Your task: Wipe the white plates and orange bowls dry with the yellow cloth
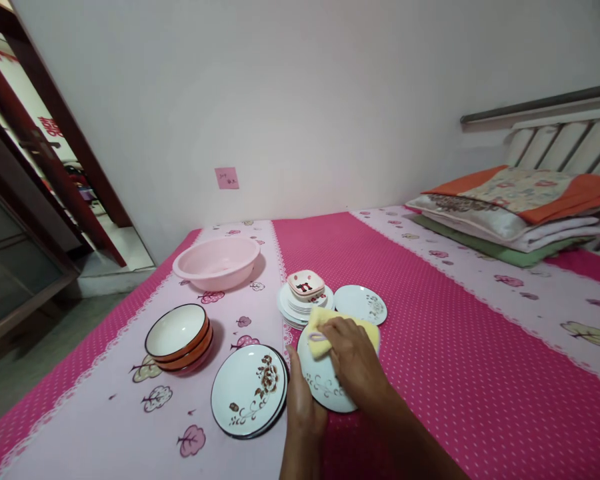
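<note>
Likely slick and brittle, the plate (324,381) suits a rim hold: left hand (303,400) grips its edge, right hand (351,357) clasps a soft cloth (318,321).

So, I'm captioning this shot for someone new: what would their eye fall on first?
Probably the bright pink patterned cover, spread across most of the lower picture. Next, near the lower middle, the yellow cloth that the right hand holds against a white plate, with the left hand at the plate's left edge. Off to the sides, the pale pink basin at left and the pile of orange-edged fabric at far right also stand out.
</note>
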A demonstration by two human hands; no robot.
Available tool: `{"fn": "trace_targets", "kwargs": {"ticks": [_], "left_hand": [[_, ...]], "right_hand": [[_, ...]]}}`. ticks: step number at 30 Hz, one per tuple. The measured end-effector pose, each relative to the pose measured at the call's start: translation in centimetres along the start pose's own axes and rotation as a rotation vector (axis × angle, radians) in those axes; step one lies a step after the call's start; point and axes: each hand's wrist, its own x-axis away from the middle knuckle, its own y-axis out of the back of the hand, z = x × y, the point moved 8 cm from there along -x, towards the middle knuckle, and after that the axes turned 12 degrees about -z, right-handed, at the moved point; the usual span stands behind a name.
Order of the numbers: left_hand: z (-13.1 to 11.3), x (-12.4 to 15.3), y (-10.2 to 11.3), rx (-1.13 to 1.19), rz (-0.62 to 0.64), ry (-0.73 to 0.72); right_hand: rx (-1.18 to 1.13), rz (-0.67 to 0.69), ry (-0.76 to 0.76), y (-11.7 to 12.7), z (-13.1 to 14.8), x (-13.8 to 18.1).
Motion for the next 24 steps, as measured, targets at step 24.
{"fn": "trace_targets", "kwargs": {"ticks": [24], "left_hand": [[0.2, -0.8, 1.4, 0.001, -0.094, -0.075]], "right_hand": [[-0.292, -0.296, -0.641, 6.5, -7.8, 3.1]]}}
